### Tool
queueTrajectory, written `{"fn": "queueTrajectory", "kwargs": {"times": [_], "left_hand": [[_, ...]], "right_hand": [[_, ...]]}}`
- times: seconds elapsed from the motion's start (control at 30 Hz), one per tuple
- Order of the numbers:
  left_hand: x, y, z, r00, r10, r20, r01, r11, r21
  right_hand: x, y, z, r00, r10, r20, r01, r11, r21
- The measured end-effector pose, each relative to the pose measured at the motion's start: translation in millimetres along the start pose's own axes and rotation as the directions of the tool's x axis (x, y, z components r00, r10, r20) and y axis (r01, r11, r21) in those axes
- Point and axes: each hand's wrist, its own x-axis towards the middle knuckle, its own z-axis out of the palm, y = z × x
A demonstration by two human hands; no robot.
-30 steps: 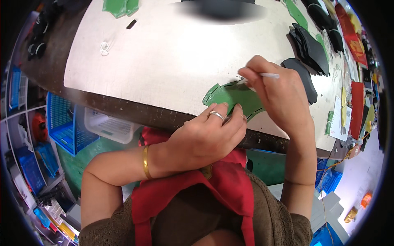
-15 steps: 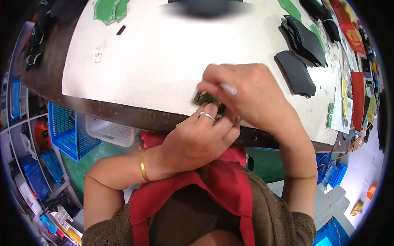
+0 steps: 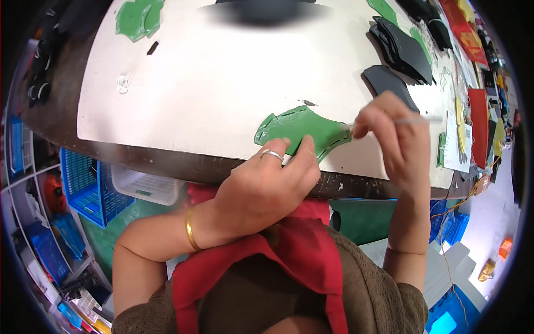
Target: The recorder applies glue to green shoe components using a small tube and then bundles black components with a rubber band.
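Observation:
A green curved template [image 3: 303,125] with dark slots along its edges lies near the front edge of the white work surface. My left hand [image 3: 272,178], with a ring and a gold bangle, presses its spread fingertips on the template's lower edge; the thumb is hidden. My right hand [image 3: 397,136] pinches a slim pale pen [image 3: 414,119], blurred by motion. The pen's front end is at the template's right slotted end. Whatever lies beneath the template is covered by it.
Behind my right hand lie a dark curved piece [image 3: 386,83] and a stack of dark pieces [image 3: 400,50]. More green templates [image 3: 133,19] sit at the far left, near a small black scrap [image 3: 153,48]. Below the table's left side are a blue basket [image 3: 83,183] and a white basket [image 3: 147,186].
My right hand has moved right, away from my left fingers, to the template's right end. The template, earlier mostly hidden under my hands, now shows. My left hand stays almost in place.

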Motion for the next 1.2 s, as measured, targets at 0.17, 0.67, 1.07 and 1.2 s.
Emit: {"fn": "queueTrajectory", "kwargs": {"times": [0.17, 0.67, 1.07, 1.2], "left_hand": [[11, 1, -1, 0.999, -0.016, 0.031, 0.014, 0.998, 0.063], [22, 2, -4, 0.995, -0.027, 0.096, 0.015, 0.992, 0.123], [19, -12, 4, 0.997, 0.058, -0.052, -0.060, 0.998, -0.027], [37, -38, 13, 0.975, 0.136, -0.174, -0.159, 0.980, -0.121]], "right_hand": [[-23, 14, 8, 0.979, -0.147, 0.143, 0.152, 0.988, -0.023], [5, 21, 3, 0.944, -0.308, 0.117, 0.328, 0.841, -0.430], [5, 3, 17, 0.984, -0.035, 0.176, 0.112, 0.885, -0.452], [2, 15, -10, 0.979, 0.120, 0.162, -0.102, 0.988, -0.116]]}}
